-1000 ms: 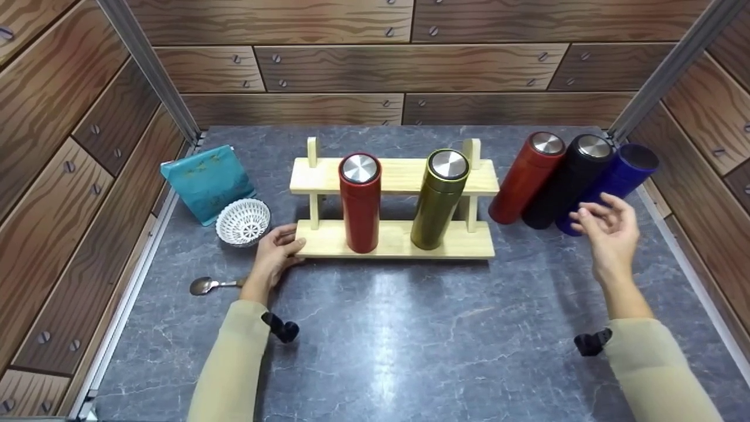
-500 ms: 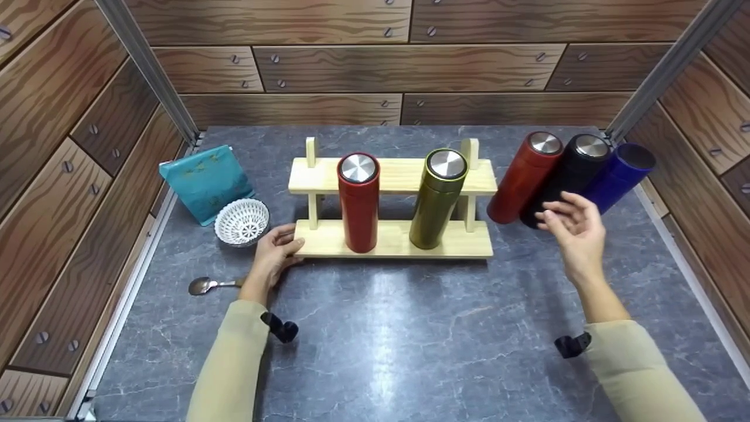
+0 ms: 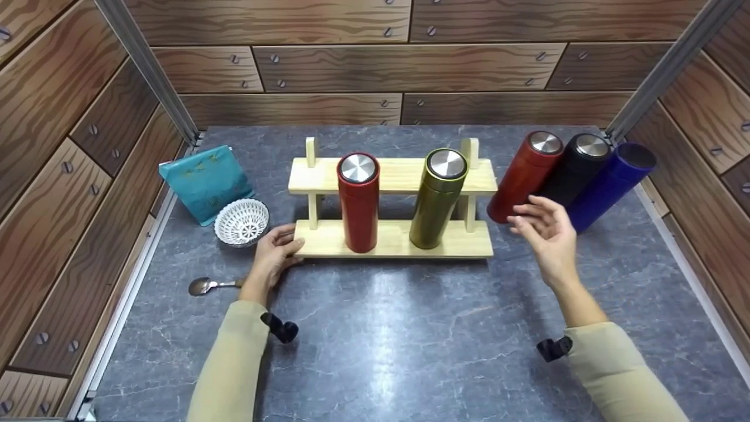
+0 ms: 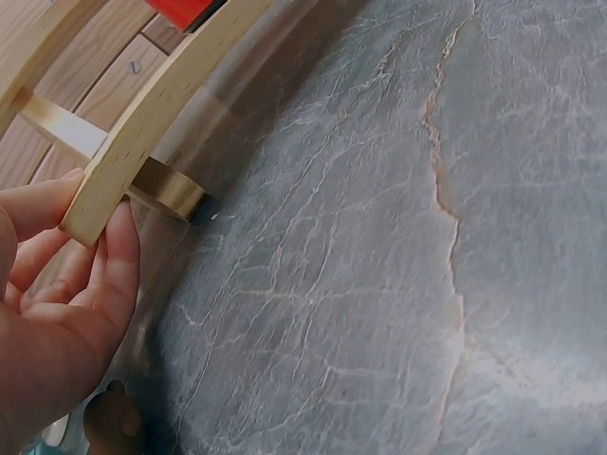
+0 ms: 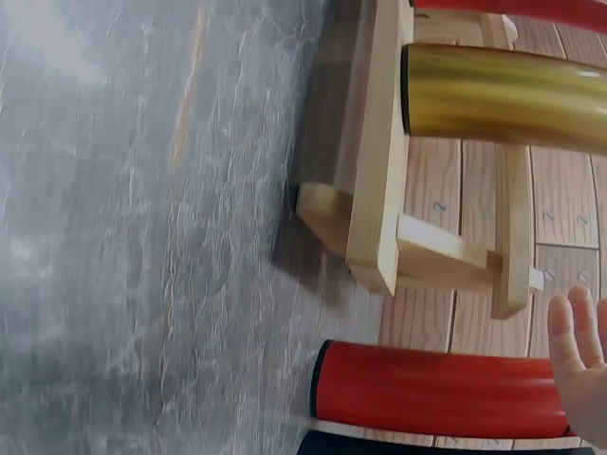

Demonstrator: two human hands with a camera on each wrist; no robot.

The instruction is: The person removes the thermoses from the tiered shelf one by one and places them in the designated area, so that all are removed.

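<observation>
My left hand (image 3: pixel 273 258) grips the left end of the lower board of a two-tier wooden rack (image 3: pixel 392 237), thumb above and fingers beneath in the left wrist view. On that lower board stand a red thermos bottle (image 3: pixel 360 217) and an olive-gold thermos bottle (image 3: pixel 435 214). My right hand (image 3: pixel 548 240) holds nothing; its fingers are loosely bent in front of a second red thermos (image 3: pixel 521 176). Beside that one stand a black thermos (image 3: pixel 571 170) and a blue thermos (image 3: pixel 609 187). The right hand hides the lower part of the black one in the head view.
A teal pouch (image 3: pixel 208 181) and a white woven bowl (image 3: pixel 242 223) lie to the left of the rack. A spoon (image 3: pixel 205 285) is on the table, its handle end behind the left wrist. Wood-patterned walls (image 3: pixel 404 70) enclose the grey marbled table (image 3: pixel 381 340).
My right hand has moved left, from in front of the blue thermos past the black one to the second red one. The left hand keeps its hold on the rack.
</observation>
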